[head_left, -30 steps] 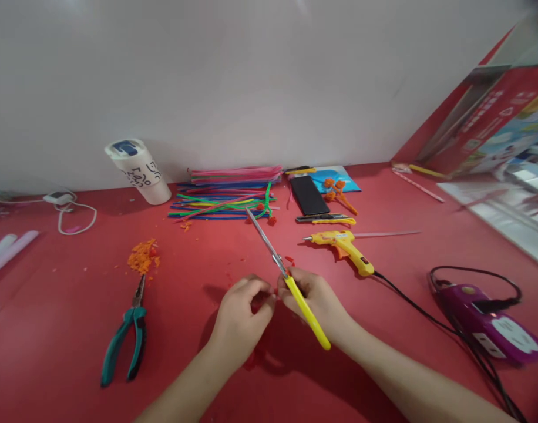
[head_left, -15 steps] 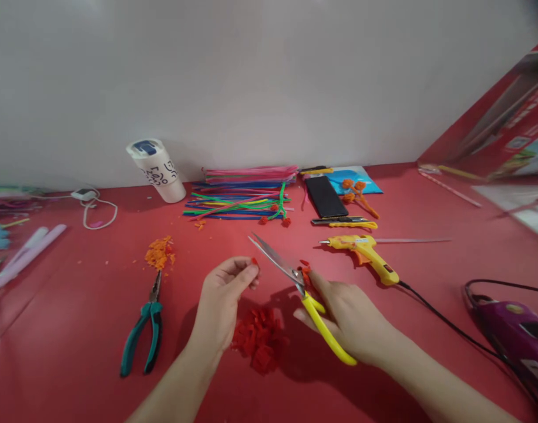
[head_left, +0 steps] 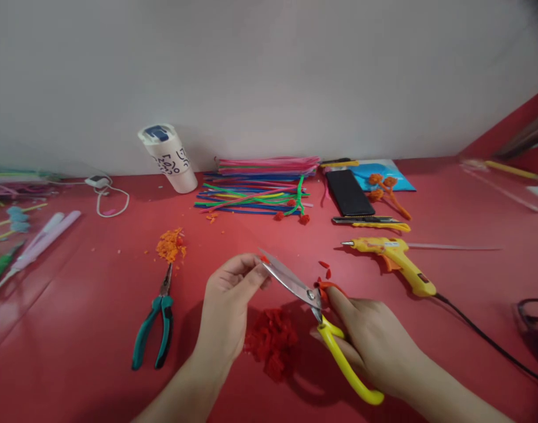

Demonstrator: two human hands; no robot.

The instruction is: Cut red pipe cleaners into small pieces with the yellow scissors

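My left hand (head_left: 234, 288) pinches a small red piece (head_left: 264, 259) between thumb and fingertips. In my right hand (head_left: 366, 329) is a pair of scissors (head_left: 291, 283) with yellow handles. Their blades stand slightly apart, with the tips at the red piece. A red strip (head_left: 333, 286) pokes out by my right fingers near the scissors' pivot; how it is held is hidden. Small red clippings (head_left: 324, 265) lie just beyond. Below and between my hands sits a heap of red fuzzy pieces (head_left: 274, 341).
Teal-handled pliers (head_left: 154, 329) and orange fluff (head_left: 170, 245) lie left. A white tumbler (head_left: 170, 161) and coloured pipe cleaners (head_left: 255, 197) line the wall. A phone (head_left: 349, 192), utility knife (head_left: 366, 222) and corded yellow glue gun (head_left: 392, 255) lie right.
The scissors have moved to my left hand, their tips now at the red piece. Loose red clippings now show beyond my right hand. The view has shifted right to left slightly.
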